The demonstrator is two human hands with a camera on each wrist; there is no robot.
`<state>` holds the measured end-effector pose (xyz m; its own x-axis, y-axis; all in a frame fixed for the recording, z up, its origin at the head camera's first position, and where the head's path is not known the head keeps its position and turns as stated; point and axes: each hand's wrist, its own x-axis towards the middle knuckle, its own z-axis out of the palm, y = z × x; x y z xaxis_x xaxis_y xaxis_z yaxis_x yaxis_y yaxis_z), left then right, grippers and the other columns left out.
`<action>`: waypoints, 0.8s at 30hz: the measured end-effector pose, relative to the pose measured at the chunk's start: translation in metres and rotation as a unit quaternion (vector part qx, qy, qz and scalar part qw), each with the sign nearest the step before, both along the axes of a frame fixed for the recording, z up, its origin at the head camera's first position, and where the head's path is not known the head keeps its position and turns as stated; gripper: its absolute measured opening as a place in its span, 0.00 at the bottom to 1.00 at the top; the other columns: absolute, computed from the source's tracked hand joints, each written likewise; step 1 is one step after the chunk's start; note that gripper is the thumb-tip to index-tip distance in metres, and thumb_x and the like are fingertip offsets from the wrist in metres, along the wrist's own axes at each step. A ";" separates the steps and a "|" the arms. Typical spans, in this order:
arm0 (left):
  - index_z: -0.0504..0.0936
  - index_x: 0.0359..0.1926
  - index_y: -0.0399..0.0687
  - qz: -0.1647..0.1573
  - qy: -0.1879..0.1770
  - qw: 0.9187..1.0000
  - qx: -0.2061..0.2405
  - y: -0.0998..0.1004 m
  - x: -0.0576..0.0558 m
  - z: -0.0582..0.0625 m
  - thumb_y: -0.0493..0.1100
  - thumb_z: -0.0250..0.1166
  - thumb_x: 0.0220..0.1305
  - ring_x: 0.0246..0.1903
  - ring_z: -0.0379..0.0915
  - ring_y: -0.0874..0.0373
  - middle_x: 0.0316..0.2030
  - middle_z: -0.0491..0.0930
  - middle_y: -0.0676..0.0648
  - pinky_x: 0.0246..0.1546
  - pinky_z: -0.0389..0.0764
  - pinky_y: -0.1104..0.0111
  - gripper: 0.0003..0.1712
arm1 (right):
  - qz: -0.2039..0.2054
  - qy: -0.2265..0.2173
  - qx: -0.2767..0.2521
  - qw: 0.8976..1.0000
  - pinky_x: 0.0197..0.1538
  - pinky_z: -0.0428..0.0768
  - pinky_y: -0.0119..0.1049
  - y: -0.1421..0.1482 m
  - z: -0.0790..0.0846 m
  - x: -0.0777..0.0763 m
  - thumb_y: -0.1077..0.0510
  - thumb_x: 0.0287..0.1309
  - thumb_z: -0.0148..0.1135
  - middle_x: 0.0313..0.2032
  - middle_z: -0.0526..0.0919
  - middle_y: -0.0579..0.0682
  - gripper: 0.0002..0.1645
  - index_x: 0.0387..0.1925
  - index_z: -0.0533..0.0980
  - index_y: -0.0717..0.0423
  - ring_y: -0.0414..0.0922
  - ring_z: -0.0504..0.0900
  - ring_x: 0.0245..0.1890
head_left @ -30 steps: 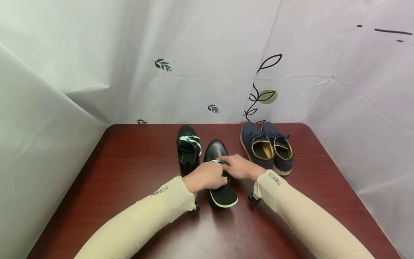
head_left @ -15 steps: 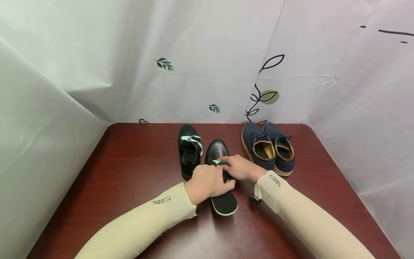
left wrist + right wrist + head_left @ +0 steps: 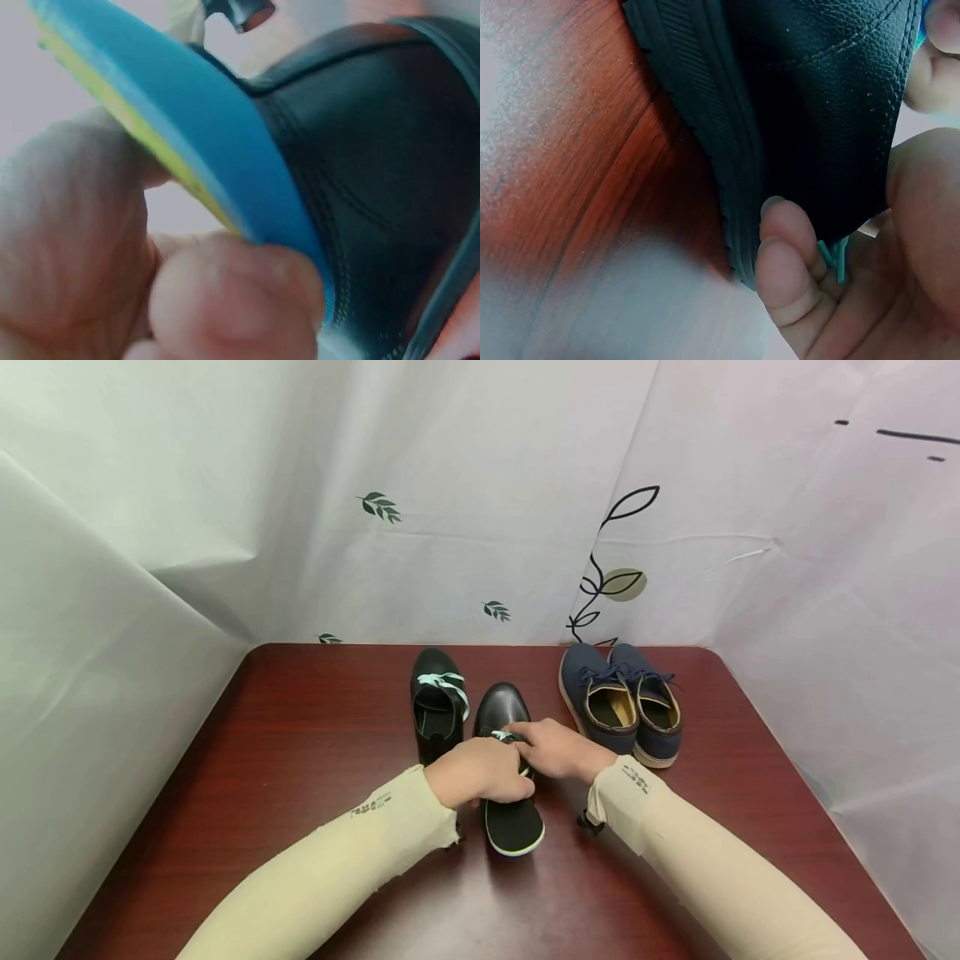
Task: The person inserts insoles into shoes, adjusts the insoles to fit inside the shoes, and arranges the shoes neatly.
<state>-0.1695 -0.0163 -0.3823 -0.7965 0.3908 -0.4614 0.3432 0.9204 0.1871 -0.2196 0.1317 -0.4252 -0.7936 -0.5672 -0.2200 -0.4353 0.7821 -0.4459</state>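
Note:
A black leather shoe (image 3: pixel 502 703) with mint laces stands mid-table, toe pointing away. Out of its opening, towards me, sticks the heel end of an insole (image 3: pixel 514 830), black on top with a pale rim. In the left wrist view the insole (image 3: pixel 217 127) shows a blue underside and a yellow-green edge. My left hand (image 3: pixel 482 772) pinches it near the shoe's collar. My right hand (image 3: pixel 557 748) grips the shoe at the lace area from the right; in the right wrist view its fingers (image 3: pixel 786 281) lie against the shoe's side by the lace ends. The insole's front part is hidden inside the shoe.
The matching black shoe (image 3: pixel 437 710) with mint laces stands just to the left. A pair of navy lace-up shoes (image 3: pixel 609 697) sits at the back right of the red-brown table (image 3: pixel 315 735). White sheeting (image 3: pixel 450 560) hangs behind and at both sides.
My left hand shifted its hold on the insole, the thumb reaching across it half a second ago and now drawn back. The insole's heel end lies slightly nearer me than one second ago.

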 end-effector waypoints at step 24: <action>0.82 0.17 0.50 -0.004 0.184 0.980 0.073 -0.001 0.000 -0.027 0.46 0.60 0.63 0.29 0.82 0.52 0.33 0.90 0.44 0.28 0.86 0.59 0.17 | 0.017 0.046 -0.041 0.998 0.57 0.84 0.52 0.005 -0.014 0.004 0.52 0.77 0.46 0.54 0.88 0.56 0.24 0.69 0.70 0.45 0.48 0.85 0.48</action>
<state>-0.1699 -0.0173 -0.4095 -0.8951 0.4383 -0.0821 0.4195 0.8901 0.1778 -0.2157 0.1369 -0.4391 -0.7888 -0.6066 -0.0995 -0.5023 0.7294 -0.4644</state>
